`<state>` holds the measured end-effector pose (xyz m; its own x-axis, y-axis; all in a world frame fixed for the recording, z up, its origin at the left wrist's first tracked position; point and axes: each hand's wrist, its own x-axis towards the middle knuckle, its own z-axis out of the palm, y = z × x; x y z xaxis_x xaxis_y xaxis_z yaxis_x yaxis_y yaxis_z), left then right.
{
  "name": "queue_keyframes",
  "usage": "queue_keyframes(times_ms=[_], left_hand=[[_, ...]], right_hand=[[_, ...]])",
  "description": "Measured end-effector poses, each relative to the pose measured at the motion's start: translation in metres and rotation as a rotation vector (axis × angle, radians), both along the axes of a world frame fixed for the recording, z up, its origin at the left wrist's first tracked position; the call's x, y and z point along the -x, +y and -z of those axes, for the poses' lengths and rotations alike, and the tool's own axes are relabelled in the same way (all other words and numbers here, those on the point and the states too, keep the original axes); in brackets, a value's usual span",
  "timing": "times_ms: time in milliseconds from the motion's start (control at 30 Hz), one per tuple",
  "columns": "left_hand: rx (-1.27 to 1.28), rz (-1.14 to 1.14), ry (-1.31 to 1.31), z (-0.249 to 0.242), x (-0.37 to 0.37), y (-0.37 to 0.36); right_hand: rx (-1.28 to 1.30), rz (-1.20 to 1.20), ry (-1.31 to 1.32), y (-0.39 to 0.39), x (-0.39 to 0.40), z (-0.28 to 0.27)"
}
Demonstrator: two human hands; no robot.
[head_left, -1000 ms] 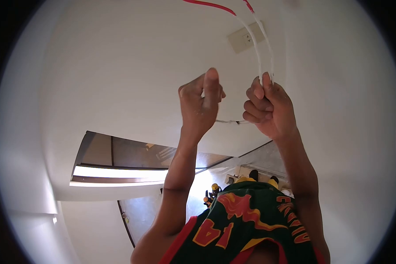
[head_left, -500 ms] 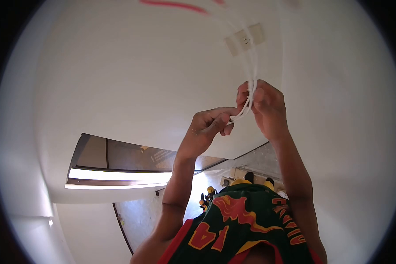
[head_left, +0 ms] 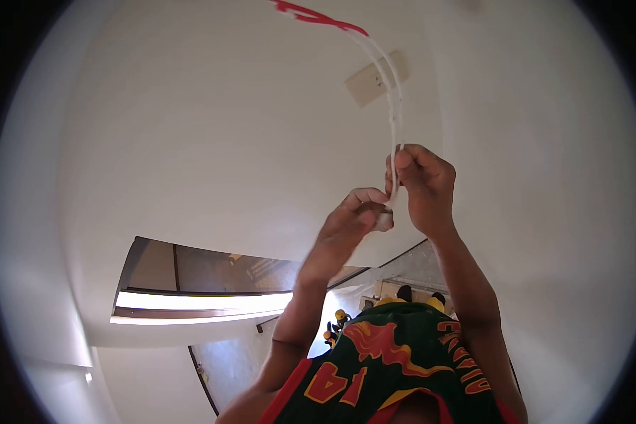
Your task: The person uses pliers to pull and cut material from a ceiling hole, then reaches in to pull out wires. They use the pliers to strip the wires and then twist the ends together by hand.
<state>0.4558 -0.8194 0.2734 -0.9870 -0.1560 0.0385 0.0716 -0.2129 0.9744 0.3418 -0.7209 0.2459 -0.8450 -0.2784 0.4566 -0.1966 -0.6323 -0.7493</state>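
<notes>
A few thin white wires point(head_left: 394, 116) rise in a curve from my hands, and red strands point(head_left: 318, 17) continue from their upper end to the top edge of the view. My right hand point(head_left: 430, 185) is closed on the white wires, pinching them between thumb and fingers. Just below and to the left, my left hand point(head_left: 350, 230) has its fingers curled around the lower end of the wires. That lower end is mostly hidden by the fingers, which are slightly blurred.
A wall outlet plate point(head_left: 374, 79) sits on the pale surface behind the wires. To the lower left is a long framed opening point(head_left: 205, 300) with bright light. Yellow-and-black tools point(head_left: 338, 321) lie on the floor beside my body.
Both hands have come down a little in view, my left hand also to the right. The wires' bend between the hands has straightened, and more of the red strands shows at the top.
</notes>
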Motion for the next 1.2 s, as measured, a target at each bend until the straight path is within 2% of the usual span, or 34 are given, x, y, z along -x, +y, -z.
queue_keyframes(times_ms=[33, 67, 100, 133, 300, 333, 400, 433, 567, 633, 833, 967, 1033, 1067, 1133, 1200], left_hand=[[0.044, 0.08, 0.039, -0.003, 0.001, -0.011], [0.088, 0.16, 0.077, -0.007, 0.003, -0.02], [0.232, 0.082, 0.078, -0.013, 0.005, -0.025], [0.316, -0.017, 0.075, -0.021, 0.008, -0.024], [0.424, -0.189, 0.179, -0.047, 0.032, -0.011], [0.424, -0.189, 0.18, -0.048, 0.037, -0.01], [0.667, -0.232, 0.37, -0.05, 0.048, -0.006], [0.766, -0.333, 0.416, -0.052, 0.053, 0.0], [0.906, -0.465, 0.58, -0.047, 0.066, 0.006], [0.974, -0.617, 0.671, -0.043, 0.069, 0.008], [0.945, -0.689, 0.591, -0.04, 0.074, 0.011], [0.917, -0.677, 0.524, -0.04, 0.073, 0.014], [0.645, -0.598, 0.498, -0.04, 0.069, 0.018], [0.643, -0.601, 0.499, -0.04, 0.067, 0.02], [0.397, -0.553, 0.49, -0.04, 0.064, 0.023], [0.435, -0.576, 0.476, -0.039, 0.061, 0.02]], right_hand=[[0.0, 0.002, 0.001, 0.003, 0.001, -0.002], [0.012, -0.143, -0.103, 0.009, 0.003, -0.007], [0.025, -0.289, -0.205, 0.011, 0.004, -0.01], [0.028, -0.286, -0.201, 0.011, 0.005, -0.01], [0.055, -0.507, -0.299, 0.014, 0.0, -0.017], [0.055, -0.508, -0.299, 0.015, -0.001, -0.018], [0.039, -0.505, -0.296, 0.016, -0.003, -0.018], [0.04, -0.504, -0.298, 0.017, -0.004, -0.018], [0.0, -0.457, -0.226, 0.018, -0.009, -0.017], [-0.018, -0.417, -0.188, 0.019, -0.011, -0.017], [0.026, -0.473, -0.205, 0.014, -0.01, -0.008], [0.161, -0.63, -0.303, 0.01, -0.01, -0.003], [0.239, -0.702, -0.333, 0.004, -0.011, 0.003], [0.293, -0.674, -0.313, -0.001, -0.013, 0.006], [0.346, -0.643, -0.293, -0.004, -0.014, 0.01], [0.191, -0.435, -0.171, -0.004, -0.015, 0.012]])
